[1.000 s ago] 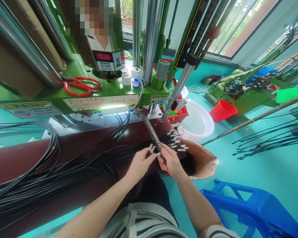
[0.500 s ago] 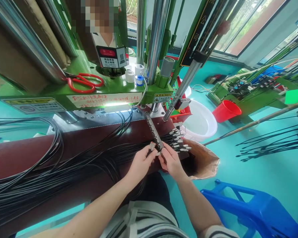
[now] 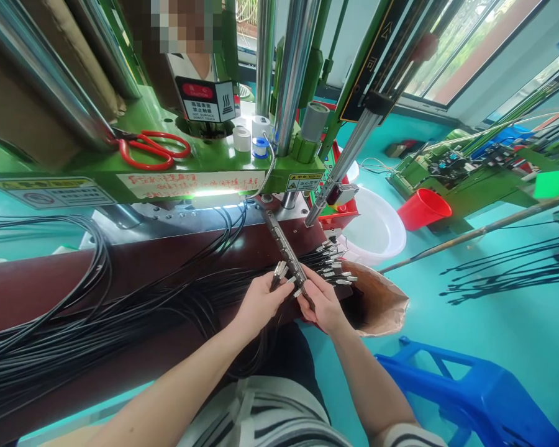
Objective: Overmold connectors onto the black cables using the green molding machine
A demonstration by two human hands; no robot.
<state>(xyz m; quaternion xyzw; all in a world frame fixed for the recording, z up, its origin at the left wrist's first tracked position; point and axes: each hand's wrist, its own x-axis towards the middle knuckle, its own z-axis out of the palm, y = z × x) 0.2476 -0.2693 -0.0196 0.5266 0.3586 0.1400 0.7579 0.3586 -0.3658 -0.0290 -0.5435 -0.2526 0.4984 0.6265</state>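
Note:
My left hand (image 3: pixel 261 304) is closed around several black cables whose silver connectors (image 3: pixel 280 270) stick up above its fingers. The left fingertips meet the side of a long, narrow metal bar (image 3: pixel 284 245) with slots along it. Around the near end of that bar my right hand (image 3: pixel 322 301) is closed. The far end of the bar lies by the metal base plate of the green press (image 3: pixel 177 164). Just beyond my hands, a bundle of black cables (image 3: pixel 168 316) runs across the brown table (image 3: pixel 168 253), its silver plugs (image 3: pixel 333 264) gathered at the right.
Red-handled scissors (image 3: pixel 153 149) and a small blue-and-white spool (image 3: pixel 260 148) sit on the press. To the right stand an open paper sack (image 3: pixel 386 295), a white tub (image 3: pixel 377 226), a red bucket (image 3: pixel 423 210) and a blue stool (image 3: pixel 479 391). A person is behind the press.
The connectors in my left hand have shifted slightly left and show more fully above the fingers. My right hand keeps its hold on the bar. The view has moved a little.

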